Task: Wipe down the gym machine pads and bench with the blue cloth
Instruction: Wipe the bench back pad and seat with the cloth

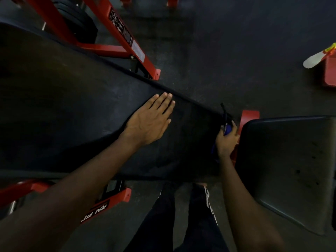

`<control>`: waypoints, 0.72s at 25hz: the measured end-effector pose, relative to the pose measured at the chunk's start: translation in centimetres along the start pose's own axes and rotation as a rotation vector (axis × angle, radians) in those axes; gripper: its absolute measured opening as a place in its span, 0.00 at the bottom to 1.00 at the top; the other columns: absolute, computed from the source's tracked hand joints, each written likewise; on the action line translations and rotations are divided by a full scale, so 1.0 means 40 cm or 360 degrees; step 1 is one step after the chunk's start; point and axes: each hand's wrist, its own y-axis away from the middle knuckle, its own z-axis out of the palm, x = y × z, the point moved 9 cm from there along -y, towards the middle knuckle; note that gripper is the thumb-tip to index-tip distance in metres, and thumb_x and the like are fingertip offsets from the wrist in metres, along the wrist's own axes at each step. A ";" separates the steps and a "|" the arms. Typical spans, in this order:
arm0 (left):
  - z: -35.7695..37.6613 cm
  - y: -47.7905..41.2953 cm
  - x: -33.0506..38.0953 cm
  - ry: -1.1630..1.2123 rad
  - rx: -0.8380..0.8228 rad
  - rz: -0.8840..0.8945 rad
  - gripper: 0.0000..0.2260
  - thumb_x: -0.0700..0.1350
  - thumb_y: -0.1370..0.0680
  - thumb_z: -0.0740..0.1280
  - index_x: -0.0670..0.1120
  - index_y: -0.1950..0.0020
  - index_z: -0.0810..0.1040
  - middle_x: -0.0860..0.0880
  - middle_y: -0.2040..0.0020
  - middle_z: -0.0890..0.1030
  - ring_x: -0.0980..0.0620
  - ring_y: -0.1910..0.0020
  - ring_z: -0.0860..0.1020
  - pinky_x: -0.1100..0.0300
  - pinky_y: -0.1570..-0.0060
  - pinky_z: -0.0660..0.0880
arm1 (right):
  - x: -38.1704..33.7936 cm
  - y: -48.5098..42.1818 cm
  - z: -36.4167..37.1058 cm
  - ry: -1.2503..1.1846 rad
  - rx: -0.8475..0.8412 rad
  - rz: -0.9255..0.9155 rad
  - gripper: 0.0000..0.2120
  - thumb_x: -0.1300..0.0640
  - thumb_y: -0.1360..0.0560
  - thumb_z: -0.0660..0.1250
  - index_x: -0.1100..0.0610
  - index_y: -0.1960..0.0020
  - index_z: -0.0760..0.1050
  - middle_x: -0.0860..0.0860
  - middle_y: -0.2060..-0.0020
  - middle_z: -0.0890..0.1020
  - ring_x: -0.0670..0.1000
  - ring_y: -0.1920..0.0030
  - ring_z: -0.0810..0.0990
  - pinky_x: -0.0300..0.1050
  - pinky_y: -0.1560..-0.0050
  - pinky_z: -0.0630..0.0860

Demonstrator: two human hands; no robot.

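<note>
The blue cloth (227, 129), soft and light, is best held as a wad. The right hand (226, 140) grips it, fingers curled, though most of it seems hidden. The left hand (149, 120) lies flat, fingers straight, on the bench pad (72, 110), whose end is beside the right hand.

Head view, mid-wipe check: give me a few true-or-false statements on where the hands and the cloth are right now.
1. The left hand lies flat, fingers straight, on the long black pad. True.
2. The blue cloth is spread under the left hand. False: the right hand holds it bunched in its grip, at the gap between the long black pad and the seat pad.
3. The right hand holds the spray bottle. False: the bottle sits apart at the upper right, untouched.
4. The seat pad is on the person's right of the long black pad. True.
</note>
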 end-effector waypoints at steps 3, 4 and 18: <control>0.000 0.001 -0.002 -0.0020 0.0011 0.0000 0.27 0.53 0.15 0.43 0.40 0.18 0.50 0.39 0.19 0.52 0.43 0.19 0.51 0.48 0.21 0.49 | -0.137 0.107 0.035 -0.0088 -0.0046 -0.0340 0.23 0.45 0.20 0.65 0.46 0.26 0.69 0.59 0.43 0.72 0.62 0.45 0.78 0.51 0.43 0.75; -0.003 0.000 -0.001 -0.0015 0.0016 0.0000 0.27 0.53 0.15 0.43 0.40 0.18 0.49 0.39 0.18 0.51 0.43 0.19 0.50 0.48 0.21 0.49 | -0.185 0.160 0.052 -0.0094 -0.0115 -0.0527 0.23 0.44 0.21 0.66 0.44 0.27 0.69 0.56 0.44 0.72 0.58 0.46 0.77 0.48 0.43 0.75; -0.004 -0.003 0.006 -0.0046 0.0027 0.0005 0.27 0.52 0.15 0.42 0.41 0.18 0.48 0.40 0.18 0.50 0.43 0.19 0.49 0.47 0.21 0.49 | -0.088 0.301 0.013 -0.0038 -0.0011 -0.0540 0.26 0.43 0.21 0.64 0.44 0.25 0.67 0.59 0.43 0.74 0.60 0.45 0.76 0.52 0.44 0.73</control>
